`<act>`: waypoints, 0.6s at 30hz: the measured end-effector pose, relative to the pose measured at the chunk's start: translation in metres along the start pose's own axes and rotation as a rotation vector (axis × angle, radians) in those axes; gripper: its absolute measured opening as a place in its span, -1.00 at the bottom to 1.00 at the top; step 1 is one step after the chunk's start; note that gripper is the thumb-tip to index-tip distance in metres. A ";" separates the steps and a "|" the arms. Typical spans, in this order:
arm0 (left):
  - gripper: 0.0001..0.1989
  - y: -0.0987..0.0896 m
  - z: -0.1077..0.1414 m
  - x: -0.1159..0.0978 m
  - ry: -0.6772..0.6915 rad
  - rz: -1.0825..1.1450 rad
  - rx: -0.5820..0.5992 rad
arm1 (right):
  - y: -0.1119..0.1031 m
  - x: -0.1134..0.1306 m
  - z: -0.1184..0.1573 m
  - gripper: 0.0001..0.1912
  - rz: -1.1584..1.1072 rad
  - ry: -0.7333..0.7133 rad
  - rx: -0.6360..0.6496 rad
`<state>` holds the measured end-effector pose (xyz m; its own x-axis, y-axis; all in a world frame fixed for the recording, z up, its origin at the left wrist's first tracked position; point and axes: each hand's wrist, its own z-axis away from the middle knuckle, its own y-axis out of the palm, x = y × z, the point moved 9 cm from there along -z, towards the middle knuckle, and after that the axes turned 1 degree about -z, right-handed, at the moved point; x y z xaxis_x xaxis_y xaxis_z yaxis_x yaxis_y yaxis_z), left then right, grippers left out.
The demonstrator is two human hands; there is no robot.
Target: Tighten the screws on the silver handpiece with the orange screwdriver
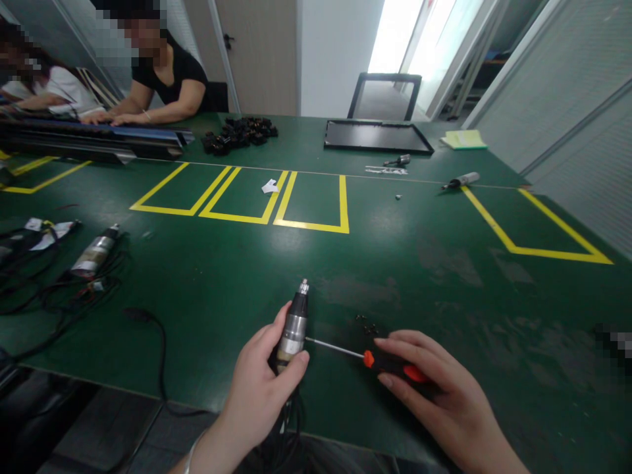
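My left hand point(264, 375) is wrapped round a corded electric screwdriver point(295, 328), a silver and black cylinder held tilted with its chuck pointing away from me. Its cable hangs down below my wrist. In my right hand point(439, 388) is a screwdriver point(374, 359) with a black and red handle and a thin metal shaft. The shaft's tip meets the side of the silver body, near my left fingers. Several small dark screws point(368, 326) lie on the green table point(237, 263) just beyond my right hand.
Another electric screwdriver point(96, 251) lies among tangled cables at left. Black parts point(240, 133) are heaped at the back, near a black frame panel point(378, 137). A white-handled tool point(461, 180) lies at right. Two people sit at the far left behind long dark strips point(99, 139).
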<state>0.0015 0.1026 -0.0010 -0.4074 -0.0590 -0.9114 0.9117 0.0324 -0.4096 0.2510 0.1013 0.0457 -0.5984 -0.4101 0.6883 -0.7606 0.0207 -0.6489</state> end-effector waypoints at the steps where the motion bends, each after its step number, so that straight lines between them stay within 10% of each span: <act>1: -0.39 0.000 0.000 0.000 0.000 0.001 0.001 | -0.001 0.000 0.000 -0.64 0.010 0.005 -0.009; 18: -0.39 -0.001 -0.002 -0.001 0.000 -0.001 -0.014 | 0.009 -0.004 0.000 -0.75 0.000 0.068 0.101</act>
<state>0.0012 0.1045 0.0002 -0.4086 -0.0587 -0.9108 0.9103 0.0458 -0.4114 0.2465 0.1035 0.0374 -0.6166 -0.3469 0.7067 -0.7337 -0.0725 -0.6756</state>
